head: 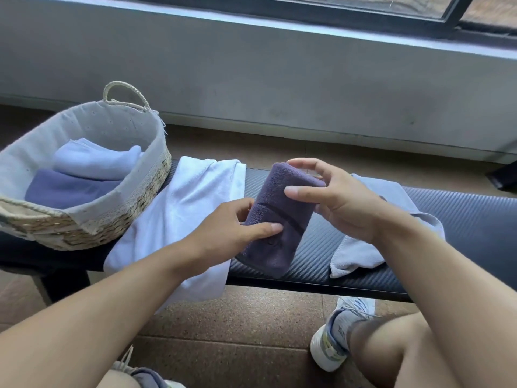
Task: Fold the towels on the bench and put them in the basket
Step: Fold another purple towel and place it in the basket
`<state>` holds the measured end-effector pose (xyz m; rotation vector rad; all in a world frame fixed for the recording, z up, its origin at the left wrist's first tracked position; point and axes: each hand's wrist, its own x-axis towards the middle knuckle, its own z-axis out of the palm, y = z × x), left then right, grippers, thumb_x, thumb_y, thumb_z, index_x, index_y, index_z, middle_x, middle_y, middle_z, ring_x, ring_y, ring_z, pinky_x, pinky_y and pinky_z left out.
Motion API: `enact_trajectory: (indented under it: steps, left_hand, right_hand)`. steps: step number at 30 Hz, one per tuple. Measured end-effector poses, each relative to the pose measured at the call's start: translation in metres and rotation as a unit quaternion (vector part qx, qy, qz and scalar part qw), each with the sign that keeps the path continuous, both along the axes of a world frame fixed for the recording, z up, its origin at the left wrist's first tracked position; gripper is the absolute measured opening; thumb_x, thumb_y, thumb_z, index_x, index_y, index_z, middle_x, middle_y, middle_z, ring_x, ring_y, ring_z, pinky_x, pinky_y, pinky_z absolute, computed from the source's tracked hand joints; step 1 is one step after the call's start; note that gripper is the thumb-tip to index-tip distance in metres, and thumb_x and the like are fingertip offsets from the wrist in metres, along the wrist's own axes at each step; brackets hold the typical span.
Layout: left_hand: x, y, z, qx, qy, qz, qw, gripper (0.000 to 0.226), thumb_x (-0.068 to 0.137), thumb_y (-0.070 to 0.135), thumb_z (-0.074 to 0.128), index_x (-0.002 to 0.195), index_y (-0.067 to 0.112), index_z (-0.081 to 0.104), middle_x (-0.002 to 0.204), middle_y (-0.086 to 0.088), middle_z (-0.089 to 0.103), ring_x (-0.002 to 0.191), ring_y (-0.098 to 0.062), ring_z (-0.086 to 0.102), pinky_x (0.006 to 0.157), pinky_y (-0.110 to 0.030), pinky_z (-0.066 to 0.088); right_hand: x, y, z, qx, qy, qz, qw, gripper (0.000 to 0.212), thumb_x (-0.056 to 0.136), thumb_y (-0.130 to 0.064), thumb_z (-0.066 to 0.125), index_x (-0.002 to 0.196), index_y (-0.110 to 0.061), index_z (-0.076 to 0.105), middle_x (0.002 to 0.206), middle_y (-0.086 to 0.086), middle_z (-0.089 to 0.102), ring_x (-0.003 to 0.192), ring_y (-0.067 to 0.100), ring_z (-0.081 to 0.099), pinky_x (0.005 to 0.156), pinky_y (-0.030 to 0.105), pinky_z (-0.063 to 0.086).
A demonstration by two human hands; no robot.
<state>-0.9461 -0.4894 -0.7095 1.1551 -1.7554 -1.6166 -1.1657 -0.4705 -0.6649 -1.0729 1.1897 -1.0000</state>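
A dark purple towel (275, 219), folded into a narrow strip, lies on the black bench (453, 219). My left hand (232, 228) grips its left edge with thumb on top. My right hand (333, 197) holds its far end, fingers curled over the fold. A white towel (181, 211) lies spread to the left and hangs over the bench's front edge. A light grey towel (372, 247) lies crumpled under my right wrist. The woven basket (131, 208) at the left holds a folded pale blue towel (95, 161) and a folded dark blue towel (64, 189).
A grey wall and window sill run behind the bench. Tiled floor lies in front, with my knees and white sneakers (335, 334) near the bench's front edge. The basket has a rope handle (123, 93) at its far side.
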Motion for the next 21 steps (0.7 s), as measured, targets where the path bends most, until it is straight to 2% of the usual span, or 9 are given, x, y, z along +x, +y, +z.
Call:
enact_trajectory:
  steps: [3, 4, 6, 8, 11, 15, 18, 21]
  left_hand:
    - [-0.003, 0.003, 0.000, 0.100, 0.108, 0.032, 0.989, 0.047, 0.076, 0.024, 0.083, 0.118, 0.007, 0.068, 0.111, -0.013, 0.076, 0.109, -0.030, 0.071, 0.096, -0.044, 0.056]
    - [-0.005, 0.004, 0.000, 0.129, 0.137, 0.045, 0.981, 0.049, 0.076, 0.019, 0.084, 0.120, 0.005, 0.066, 0.113, -0.014, 0.075, 0.108, -0.030, 0.071, 0.094, -0.043, 0.057]
    - [-0.007, 0.006, 0.003, 0.165, 0.166, 0.064, 0.970, 0.041, 0.082, 0.015, 0.076, 0.122, 0.007, 0.067, 0.111, -0.009, 0.076, 0.098, -0.019, 0.073, 0.081, -0.031, 0.059]
    - [-0.009, 0.006, 0.006, 0.162, 0.161, 0.079, 0.970, 0.035, 0.087, 0.016, 0.073, 0.122, 0.010, 0.069, 0.109, -0.004, 0.077, 0.092, -0.010, 0.072, 0.074, -0.022, 0.056]
    - [-0.007, 0.001, 0.009, 0.135, 0.157, 0.128, 0.970, 0.051, 0.080, 0.038, 0.078, 0.124, 0.014, 0.067, 0.113, -0.001, 0.076, 0.101, -0.009, 0.071, 0.081, -0.025, 0.051]
    - [-0.002, -0.007, 0.015, 0.111, 0.171, 0.197, 0.959, 0.044, 0.083, 0.036, 0.077, 0.118, 0.012, 0.067, 0.104, -0.001, 0.076, 0.087, -0.007, 0.070, 0.074, -0.026, 0.053]
    - [0.001, -0.008, 0.012, 0.099, 0.159, 0.216, 0.958, 0.037, 0.081, 0.032, 0.079, 0.112, 0.013, 0.068, 0.097, 0.001, 0.075, 0.083, -0.007, 0.069, 0.068, -0.026, 0.056]
    - [0.003, -0.008, 0.014, 0.077, 0.153, 0.235, 0.957, 0.026, 0.082, 0.025, 0.082, 0.104, 0.017, 0.070, 0.091, 0.002, 0.075, 0.079, -0.009, 0.068, 0.068, -0.031, 0.058]
  right_hand:
    - [0.005, 0.003, -0.003, 0.030, 0.000, 0.062, 0.998, 0.052, 0.080, -0.014, 0.079, 0.129, -0.010, 0.062, 0.117, 0.007, 0.072, 0.108, 0.018, 0.069, 0.092, 0.030, 0.055]
    - [0.007, 0.004, -0.005, 0.045, 0.016, 0.084, 0.995, 0.050, 0.083, -0.018, 0.078, 0.130, -0.009, 0.062, 0.124, 0.009, 0.071, 0.114, 0.021, 0.068, 0.096, 0.033, 0.054]
    - [0.011, 0.005, -0.008, 0.066, 0.038, 0.076, 0.994, 0.053, 0.081, -0.023, 0.079, 0.130, -0.008, 0.063, 0.129, 0.014, 0.069, 0.116, 0.024, 0.068, 0.095, 0.035, 0.054]
    - [0.015, 0.005, -0.009, 0.064, 0.051, 0.032, 0.996, 0.056, 0.075, -0.026, 0.079, 0.125, -0.008, 0.064, 0.124, 0.018, 0.069, 0.107, 0.022, 0.070, 0.092, 0.038, 0.055]
    - [0.018, 0.004, -0.008, 0.051, 0.081, 0.018, 0.995, 0.049, 0.077, -0.026, 0.078, 0.121, -0.008, 0.066, 0.121, 0.021, 0.069, 0.098, 0.022, 0.069, 0.087, 0.038, 0.052]
    - [0.018, 0.007, -0.007, 0.045, 0.102, 0.047, 0.993, 0.037, 0.083, -0.022, 0.076, 0.118, -0.012, 0.071, 0.118, 0.020, 0.071, 0.096, 0.022, 0.070, 0.078, 0.029, 0.055]
    - [0.018, 0.008, -0.007, 0.055, 0.112, 0.082, 0.989, 0.038, 0.084, -0.025, 0.074, 0.121, -0.016, 0.072, 0.114, 0.014, 0.075, 0.100, 0.022, 0.072, 0.081, 0.031, 0.056]
    - [0.018, 0.009, -0.009, 0.066, 0.115, 0.130, 0.983, 0.034, 0.089, -0.024, 0.069, 0.121, -0.011, 0.072, 0.115, 0.015, 0.075, 0.111, 0.029, 0.071, 0.094, 0.041, 0.055]
